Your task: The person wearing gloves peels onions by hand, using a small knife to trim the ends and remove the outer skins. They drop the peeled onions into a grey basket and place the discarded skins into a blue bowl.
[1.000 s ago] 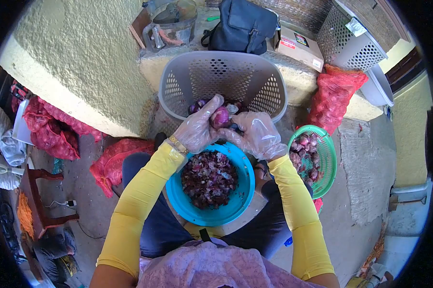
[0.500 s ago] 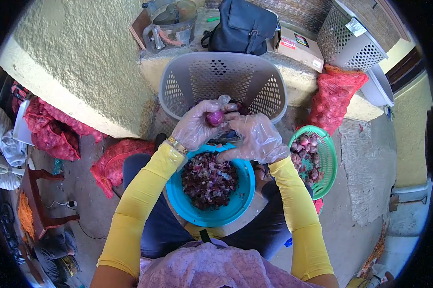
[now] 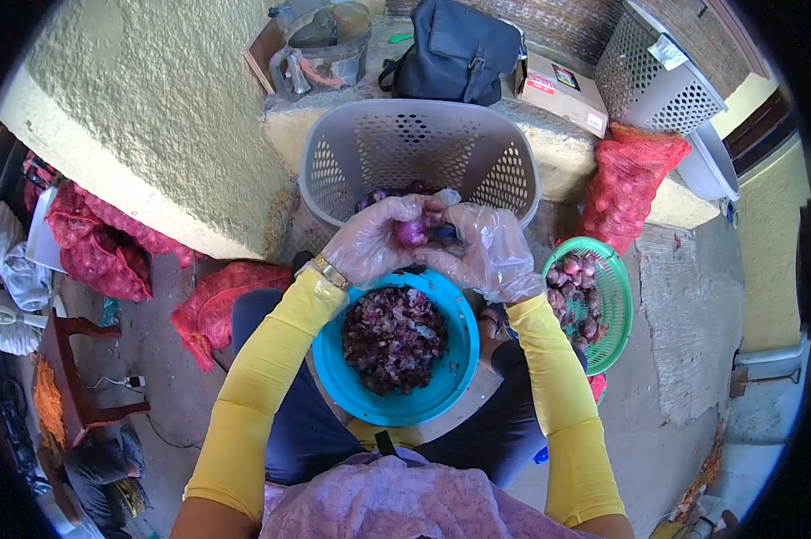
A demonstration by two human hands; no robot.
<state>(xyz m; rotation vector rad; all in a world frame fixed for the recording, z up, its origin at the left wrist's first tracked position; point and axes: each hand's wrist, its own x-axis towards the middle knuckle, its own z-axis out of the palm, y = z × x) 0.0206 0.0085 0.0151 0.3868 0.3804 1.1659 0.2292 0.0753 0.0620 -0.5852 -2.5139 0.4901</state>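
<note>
Head view: both gloved hands have closed back together on a red onion (image 3: pixel 412 233) (half a second ago the right hand (image 3: pixel 488 253) hung lower), left hand (image 3: pixel 370 242) gripping, above the blue bowl (image 3: pixel 329 361) of peelings.

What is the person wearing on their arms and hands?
Both arms are covered by long, snug, bright yellow sleeves. Each of the hands, the left hand and the right hand, wears a thin, see-through plastic glove that looks loose and crinkly. A gold-coloured watch or bracelet sits on the left wrist, where sleeve meets glove.
</note>
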